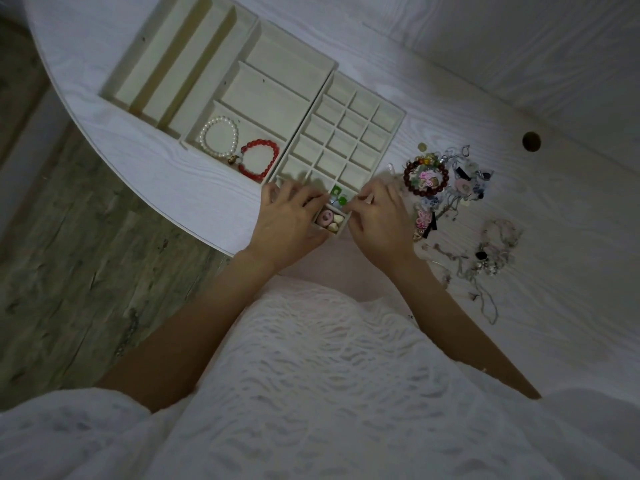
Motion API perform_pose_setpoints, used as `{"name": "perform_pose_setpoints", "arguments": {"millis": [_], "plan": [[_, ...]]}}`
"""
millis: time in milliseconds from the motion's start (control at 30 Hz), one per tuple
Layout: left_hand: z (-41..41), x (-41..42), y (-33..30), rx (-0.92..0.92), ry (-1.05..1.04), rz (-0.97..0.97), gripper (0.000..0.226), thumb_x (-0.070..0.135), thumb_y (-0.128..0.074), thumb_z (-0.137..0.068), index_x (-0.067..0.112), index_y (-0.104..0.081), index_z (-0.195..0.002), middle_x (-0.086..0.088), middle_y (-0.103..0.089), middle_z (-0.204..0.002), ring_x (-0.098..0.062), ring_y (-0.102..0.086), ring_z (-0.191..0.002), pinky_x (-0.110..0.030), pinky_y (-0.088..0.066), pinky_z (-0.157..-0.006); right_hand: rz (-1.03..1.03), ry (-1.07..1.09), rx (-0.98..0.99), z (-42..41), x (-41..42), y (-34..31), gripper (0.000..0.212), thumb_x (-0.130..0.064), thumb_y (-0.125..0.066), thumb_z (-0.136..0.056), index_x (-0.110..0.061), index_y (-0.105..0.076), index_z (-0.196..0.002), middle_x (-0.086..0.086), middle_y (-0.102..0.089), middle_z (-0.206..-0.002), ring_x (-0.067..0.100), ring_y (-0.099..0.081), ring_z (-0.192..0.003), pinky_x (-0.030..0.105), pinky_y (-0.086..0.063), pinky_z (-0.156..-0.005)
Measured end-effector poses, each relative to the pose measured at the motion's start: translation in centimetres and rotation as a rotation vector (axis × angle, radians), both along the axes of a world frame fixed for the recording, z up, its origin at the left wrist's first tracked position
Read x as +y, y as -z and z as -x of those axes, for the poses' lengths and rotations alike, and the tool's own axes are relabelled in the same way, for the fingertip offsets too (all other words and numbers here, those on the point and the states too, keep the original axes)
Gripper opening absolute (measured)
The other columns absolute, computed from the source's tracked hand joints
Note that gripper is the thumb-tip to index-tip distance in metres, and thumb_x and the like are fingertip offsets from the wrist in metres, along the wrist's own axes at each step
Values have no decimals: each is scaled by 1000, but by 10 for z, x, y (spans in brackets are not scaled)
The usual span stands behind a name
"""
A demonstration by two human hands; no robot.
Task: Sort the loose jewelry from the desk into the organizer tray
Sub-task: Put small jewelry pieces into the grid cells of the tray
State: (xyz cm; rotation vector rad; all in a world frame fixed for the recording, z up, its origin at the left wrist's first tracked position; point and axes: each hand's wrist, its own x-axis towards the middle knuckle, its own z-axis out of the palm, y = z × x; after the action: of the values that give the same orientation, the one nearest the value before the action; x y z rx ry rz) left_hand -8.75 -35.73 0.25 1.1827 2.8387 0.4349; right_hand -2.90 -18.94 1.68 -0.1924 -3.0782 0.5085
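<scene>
Evidently, small pieces are being set into the near cells of the grid tray [388, 114], so both hands are held low over its corner. The left hand [289, 220] is rested on the rim with fingers bent; whether anything is held cannot be told. The right hand [375, 213] seems to pinch something tiny. A pink ring [325, 216] and green beads [337, 195] are kept in separate cells; a pearl bracelet [220, 136] and a red bracelet [259, 159] lie in the wider tray. The loose jewelry [453, 199] is left well apart on the desk [554, 237].
</scene>
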Motion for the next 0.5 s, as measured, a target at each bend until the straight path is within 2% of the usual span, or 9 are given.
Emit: {"name": "perform_pose_setpoints", "arguments": {"millis": [67, 133, 200, 300, 400, 500], "plan": [[1, 0, -1, -7, -8, -3, 52, 50, -50, -75, 16, -67, -111, 0, -66, -106, -29, -57, -96, -40, -24, -84, 24, 39, 35, 4, -1, -2, 15, -16, -56, -83, -11, -70, -84, 11, -57, -91, 29, -53, -88, 38, -46, -76], [3, 1, 0, -16, -6, -10, 51, 49, -47, -77, 16, -68, -110, 0, -66, -105, -28, -57, -96, -39, -24, -84, 14, 54, 65, 12, 0, -4, 9, -17, -62, -81, -10, -68, -82, 11, -59, -89, 29, -55, -86, 39, -47, -78], [4, 2, 0, -17, -4, -8, 48, 47, -47, -78, 17, -68, -109, 0, -67, -104, -28, -56, -95, -39, -24, -84, -8, 46, -34, 22, -1, -7, 14, -23, -68, -81, -10, -69, -86, 10, -62, -91, 29, -56, -91, 37, -44, -81], [4, 3, 2, 1, -9, 8, 41, 44, -51, -82, 18, -69, -108, 1, -67, -103, -26, -55, -95, -40, -24, -84, -49, 46, -153, 30, -2, -5, 20, -31, -64, -85, -13, -72, -91, 7, -64, -97, 26, -54, -97, 34, -41, -81], [4, 2, 3, 7, -9, 12, 40, 43, -52, -82, 18, -69, -108, 2, -67, -104, -26, -55, -95, -39, -24, -83, 10, 60, -98, 31, 0, -5, 13, -20, -63, -84, -14, -73, -87, 6, -66, -91, 25, -59, -88, 27, -39, -71], [4, 2, 3, 4, -13, 6, 40, 44, -49, -83, 18, -69, -107, 1, -67, -103, -26, -55, -93, -39, -25, -81, 53, 36, -86, 30, 5, 0, 14, -10, -60, -83, -13, -73, -86, 5, -68, -89, 25, -60, -84, 25, -38, -66]]}}
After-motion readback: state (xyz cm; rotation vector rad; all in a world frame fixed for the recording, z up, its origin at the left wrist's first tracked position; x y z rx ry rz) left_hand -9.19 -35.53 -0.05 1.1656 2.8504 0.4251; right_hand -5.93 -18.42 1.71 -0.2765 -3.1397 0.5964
